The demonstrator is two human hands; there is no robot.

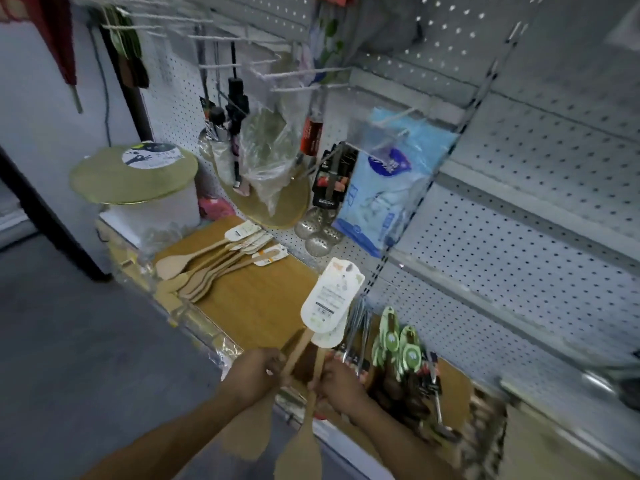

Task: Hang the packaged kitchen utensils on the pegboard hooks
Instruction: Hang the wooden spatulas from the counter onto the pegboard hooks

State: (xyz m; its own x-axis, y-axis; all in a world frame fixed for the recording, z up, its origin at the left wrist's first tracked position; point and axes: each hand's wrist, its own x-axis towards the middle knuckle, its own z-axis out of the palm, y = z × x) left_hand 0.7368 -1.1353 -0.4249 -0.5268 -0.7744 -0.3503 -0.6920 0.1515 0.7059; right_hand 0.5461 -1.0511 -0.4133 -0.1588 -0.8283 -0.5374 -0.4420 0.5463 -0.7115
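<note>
Left hand (258, 372) in closed grip on one wooden spatula's (301, 344) handle; right hand (341, 386) gripping a second spatula (313, 403). Both held over the shelf's (256, 299) front edge, card labels (327, 296) up toward the pegboard (519, 244). More spatulas (207, 265) piled at the shelf's left end.
</note>
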